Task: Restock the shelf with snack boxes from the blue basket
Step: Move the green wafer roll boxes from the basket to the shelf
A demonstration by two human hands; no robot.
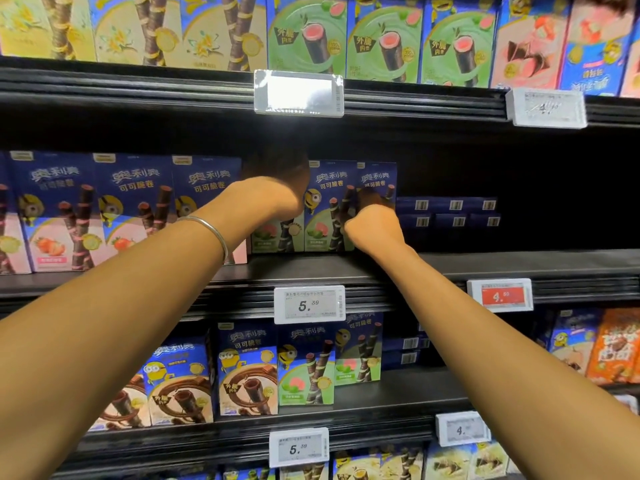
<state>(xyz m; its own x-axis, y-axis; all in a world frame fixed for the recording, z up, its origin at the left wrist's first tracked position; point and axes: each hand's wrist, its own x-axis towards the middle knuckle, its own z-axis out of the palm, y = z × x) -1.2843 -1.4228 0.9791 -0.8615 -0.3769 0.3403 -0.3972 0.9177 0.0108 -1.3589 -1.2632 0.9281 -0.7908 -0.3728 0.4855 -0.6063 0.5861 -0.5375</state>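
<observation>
Snack boxes, green ones, stand upright in a short row on the shelf between your hands. Your left hand covers the leftmost box, blurred, so its grip cannot be told. Your right hand clutches the rightmost box. A bracelet circles your left wrist.

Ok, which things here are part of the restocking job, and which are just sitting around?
In the job: left hand, right hand, green snack boxes at both hands, middle shelf.
Just there: strawberry boxes, price tag, flat-stacked boxes at the right, chocolate boxes below.
</observation>
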